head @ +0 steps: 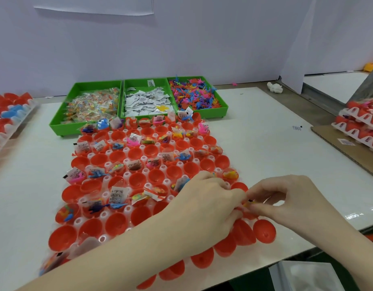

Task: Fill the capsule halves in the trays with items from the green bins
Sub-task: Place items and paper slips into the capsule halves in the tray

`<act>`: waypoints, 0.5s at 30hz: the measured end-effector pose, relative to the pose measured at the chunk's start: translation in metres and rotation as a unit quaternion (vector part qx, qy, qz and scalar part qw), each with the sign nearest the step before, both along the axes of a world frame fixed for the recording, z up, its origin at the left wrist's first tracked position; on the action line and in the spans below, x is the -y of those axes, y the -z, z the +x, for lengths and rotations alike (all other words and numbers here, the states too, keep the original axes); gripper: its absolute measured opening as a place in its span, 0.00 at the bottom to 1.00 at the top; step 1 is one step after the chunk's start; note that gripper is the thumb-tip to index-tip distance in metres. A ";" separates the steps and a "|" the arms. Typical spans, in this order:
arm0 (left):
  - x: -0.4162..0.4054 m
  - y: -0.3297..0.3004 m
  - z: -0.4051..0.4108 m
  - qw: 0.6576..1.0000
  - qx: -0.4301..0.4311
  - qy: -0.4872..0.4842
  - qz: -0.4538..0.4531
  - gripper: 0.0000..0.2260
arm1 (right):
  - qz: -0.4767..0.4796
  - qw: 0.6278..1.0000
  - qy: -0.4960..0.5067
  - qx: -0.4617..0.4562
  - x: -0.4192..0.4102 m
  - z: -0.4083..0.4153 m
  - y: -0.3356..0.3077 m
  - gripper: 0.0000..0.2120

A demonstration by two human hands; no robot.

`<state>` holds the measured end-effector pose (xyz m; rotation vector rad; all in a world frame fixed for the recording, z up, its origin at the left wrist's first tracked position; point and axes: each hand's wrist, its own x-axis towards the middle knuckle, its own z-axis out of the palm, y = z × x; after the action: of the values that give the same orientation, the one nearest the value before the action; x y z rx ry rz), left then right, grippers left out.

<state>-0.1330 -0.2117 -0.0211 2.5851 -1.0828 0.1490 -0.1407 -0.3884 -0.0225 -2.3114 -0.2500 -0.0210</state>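
The clear tray (126,213) of red capsule halves (116,225) lies on the white bench (265,156), its long axis running from the lower centre of the frame up toward three green bins (61,129) at upper centre. The halves sit open side up; some hold packets and small toys. Both hands meet at the tray's right edge, lower right of centre. The left hand (204,204) reaches in from the lower left, palm down, fingers curled. The right hand (290,198) comes from the right, its grip pinching a small packet (247,203) between thumb and forefinger. The left fingertips touch the same packet, pinching it too.
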 end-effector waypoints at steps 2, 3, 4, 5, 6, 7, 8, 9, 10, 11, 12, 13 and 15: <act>0.001 0.001 -0.003 0.999 0.024 0.009 0.043 0.20 | 0.016 1.000 -0.016 -0.004 0.001 -0.001 -0.002 0.13; 0.002 -0.001 -0.004 0.997 0.029 0.012 0.065 0.22 | 0.020 1.000 -0.024 0.000 0.001 -0.002 -0.003 0.11; 0.002 -0.002 -0.005 0.997 0.035 0.013 0.071 0.23 | 0.019 0.999 -0.029 0.006 0.002 -0.002 -0.003 0.09; 0.001 -0.002 -0.005 0.997 0.027 0.013 0.069 0.24 | 0.017 0.999 -0.030 0.010 0.003 -0.002 -0.004 0.09; 0.001 -0.001 -0.004 0.997 0.025 0.015 0.065 0.25 | 0.013 0.999 -0.031 0.013 0.004 -0.002 -0.004 0.09; 0.000 0.000 -0.003 0.997 0.027 0.014 0.065 0.26 | 0.006 0.999 -0.034 0.012 0.004 -0.002 -0.004 0.09; 0.001 -0.001 -0.003 0.997 0.029 0.006 0.069 0.27 | -0.004 0.999 -0.040 0.012 0.004 -0.002 -0.004 0.08; 0.001 -0.002 -0.002 0.997 0.025 -0.006 0.073 0.27 | -0.013 0.999 -0.044 0.012 0.005 -0.002 -0.004 0.08; 0.001 -0.004 -0.002 0.997 0.022 -0.017 0.068 0.27 | -0.018 0.999 -0.047 0.014 0.005 -0.002 -0.003 0.08; 0.000 -0.005 -0.003 0.998 0.019 -0.027 0.059 0.27 | -0.017 0.999 -0.045 0.015 0.005 -0.002 -0.003 0.08; -0.002 -0.008 -0.004 0.998 0.023 -0.038 0.047 0.27 | -0.015 0.999 -0.042 0.015 0.006 -0.002 -0.004 0.06; -0.007 -0.013 -0.005 0.998 0.029 -0.051 0.031 0.27 | -0.011 0.999 -0.038 0.011 0.006 -0.002 -0.005 0.05; -0.023 -0.023 -0.007 0.996 0.039 -0.070 -0.027 0.25 | 0.001 0.999 -0.031 0.011 0.007 -0.001 -0.010 0.12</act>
<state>-0.1396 -0.1887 0.0016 2.6264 -0.9092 0.3117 -0.1413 -0.3951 -0.0129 -2.3012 -0.3334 -0.0161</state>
